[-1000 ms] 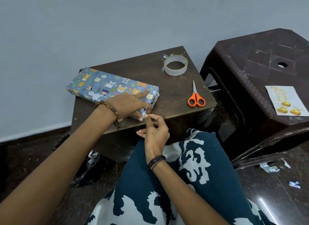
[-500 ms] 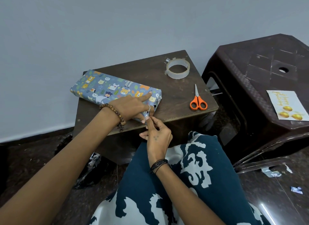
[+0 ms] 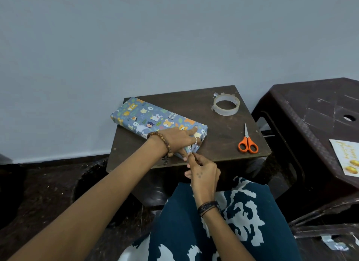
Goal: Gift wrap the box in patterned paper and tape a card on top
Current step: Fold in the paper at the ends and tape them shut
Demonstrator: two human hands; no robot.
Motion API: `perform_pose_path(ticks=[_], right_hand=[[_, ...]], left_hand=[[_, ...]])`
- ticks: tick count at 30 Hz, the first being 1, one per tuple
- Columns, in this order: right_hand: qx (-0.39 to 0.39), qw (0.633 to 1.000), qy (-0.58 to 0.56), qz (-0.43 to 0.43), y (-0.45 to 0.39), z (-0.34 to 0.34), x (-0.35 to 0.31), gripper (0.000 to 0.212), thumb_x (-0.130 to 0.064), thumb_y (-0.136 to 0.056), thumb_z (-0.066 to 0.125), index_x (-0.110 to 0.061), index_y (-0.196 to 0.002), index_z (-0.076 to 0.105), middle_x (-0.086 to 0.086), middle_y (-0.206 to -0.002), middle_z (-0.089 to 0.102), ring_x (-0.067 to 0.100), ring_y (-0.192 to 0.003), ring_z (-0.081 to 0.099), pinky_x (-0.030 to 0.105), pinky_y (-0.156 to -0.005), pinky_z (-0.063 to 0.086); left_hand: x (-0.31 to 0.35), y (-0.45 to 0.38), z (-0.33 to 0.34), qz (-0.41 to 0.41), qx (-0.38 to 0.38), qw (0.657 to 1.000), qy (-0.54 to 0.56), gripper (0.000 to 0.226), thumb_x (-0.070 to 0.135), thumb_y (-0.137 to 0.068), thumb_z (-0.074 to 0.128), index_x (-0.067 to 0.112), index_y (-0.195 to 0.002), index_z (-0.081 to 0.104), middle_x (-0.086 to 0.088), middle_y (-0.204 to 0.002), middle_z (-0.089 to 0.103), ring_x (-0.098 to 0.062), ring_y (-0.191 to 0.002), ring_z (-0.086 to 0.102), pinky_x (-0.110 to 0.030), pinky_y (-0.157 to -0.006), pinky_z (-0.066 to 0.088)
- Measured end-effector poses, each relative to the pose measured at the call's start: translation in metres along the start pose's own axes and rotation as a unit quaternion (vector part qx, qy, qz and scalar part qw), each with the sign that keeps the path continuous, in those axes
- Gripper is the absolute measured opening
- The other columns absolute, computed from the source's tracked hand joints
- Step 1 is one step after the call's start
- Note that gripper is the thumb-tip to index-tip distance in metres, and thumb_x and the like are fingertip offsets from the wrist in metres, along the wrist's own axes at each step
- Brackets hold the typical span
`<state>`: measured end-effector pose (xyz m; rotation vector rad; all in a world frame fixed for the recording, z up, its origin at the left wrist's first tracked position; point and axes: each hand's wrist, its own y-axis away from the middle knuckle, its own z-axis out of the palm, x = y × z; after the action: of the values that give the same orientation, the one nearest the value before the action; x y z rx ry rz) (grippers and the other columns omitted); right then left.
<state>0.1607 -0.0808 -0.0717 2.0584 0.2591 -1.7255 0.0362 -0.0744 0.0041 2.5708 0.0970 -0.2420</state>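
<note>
The box [image 3: 155, 119], wrapped in blue paper with cartoon animals, lies slanted on the small dark table [image 3: 223, 136]. My left hand [image 3: 178, 142] rests on its near end, index finger stretched along the top and the other fingers pressing over the end face. My right hand [image 3: 202, 169] sits just below that corner, thumb and forefinger pinching the paper flap at the box's end. Whether tape is between those fingers is hidden. The card [image 3: 345, 156], pale with gold shapes, lies on the plastic stool at the right.
A clear tape roll [image 3: 226, 105] sits at the table's back right and orange-handled scissors [image 3: 247, 144] lie near its right edge. A dark plastic stool [image 3: 310, 113] stands close on the right. My patterned-cloth lap [image 3: 213, 231] is below the table.
My head has tilted up, so everything sits lower in view. Both hands stay at the box's near end, the right fingers now closer against the corner flap.
</note>
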Motion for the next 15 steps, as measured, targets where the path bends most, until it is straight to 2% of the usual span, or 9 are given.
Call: perform_pose_path(ticks=[2,4,7,10,13,15], right_hand=[[-0.002,1.0,0.014,-0.014,-0.001,-0.001,-0.001,0.019,-0.03,-0.088,0.06,-0.017,-0.089,0.074,-0.004,-0.056,0.062,0.002,-0.044,0.058,0.04,-0.069,0.058],[-0.008,0.998,0.048,-0.042,-0.001,-0.002,-0.001,0.023,-0.033,-0.088,0.058,-0.019,-0.077,0.072,-0.003,-0.057,0.063,0.005,-0.048,0.06,0.038,-0.065,0.057],[-0.018,0.987,0.133,-0.084,-0.002,-0.004,0.0,0.035,-0.044,-0.088,0.053,-0.017,-0.07,0.066,0.002,-0.059,0.063,0.018,-0.06,0.063,0.036,-0.062,0.053],[-0.029,0.968,0.226,-0.108,-0.003,-0.006,-0.003,0.039,-0.047,-0.089,0.049,-0.018,-0.063,0.051,0.0,-0.059,0.054,0.022,-0.064,0.058,0.029,-0.057,0.042],[-0.026,0.952,0.277,-0.129,-0.001,-0.01,-0.007,0.037,-0.043,-0.089,0.049,-0.022,-0.06,0.041,0.002,-0.065,0.055,0.024,-0.067,0.057,0.029,-0.057,0.037],[-0.027,0.944,0.295,-0.145,0.0,-0.012,-0.009,0.033,-0.041,-0.091,0.047,-0.018,-0.068,0.048,0.005,-0.077,0.063,0.026,-0.075,0.061,0.03,-0.059,0.035]], left_hand=[[0.0,0.001,-0.001,-0.003,-0.012,1.0,0.007,0.073,0.03,-0.084,0.065,0.016,-0.144,0.024,-0.014,-0.156,-0.005,-0.034,-0.124,0.045,-0.038,-0.094,0.042],[0.003,0.003,-0.001,-0.007,-0.014,1.0,0.003,0.071,0.023,-0.084,0.065,0.014,-0.143,0.026,-0.014,-0.156,-0.006,-0.038,-0.12,0.048,-0.041,-0.094,0.044],[0.009,0.007,-0.001,-0.017,0.003,1.0,-0.013,0.057,0.008,-0.092,0.049,0.014,-0.143,0.025,-0.016,-0.156,-0.005,-0.041,-0.115,0.05,-0.044,-0.091,0.046],[0.016,0.01,0.003,-0.028,0.032,0.999,-0.026,0.057,0.005,-0.094,0.043,0.016,-0.145,0.02,-0.017,-0.155,-0.005,-0.042,-0.117,0.048,-0.044,-0.09,0.044],[0.025,0.011,0.017,-0.065,0.047,0.996,-0.029,0.061,0.004,-0.093,0.043,0.02,-0.145,0.016,-0.015,-0.155,-0.01,-0.05,-0.128,0.03,-0.052,-0.09,0.043],[0.031,0.014,0.023,-0.09,0.067,0.993,-0.031,0.06,0.002,-0.092,0.042,0.023,-0.144,0.018,-0.012,-0.156,-0.011,-0.055,-0.13,0.021,-0.054,-0.085,0.047]])
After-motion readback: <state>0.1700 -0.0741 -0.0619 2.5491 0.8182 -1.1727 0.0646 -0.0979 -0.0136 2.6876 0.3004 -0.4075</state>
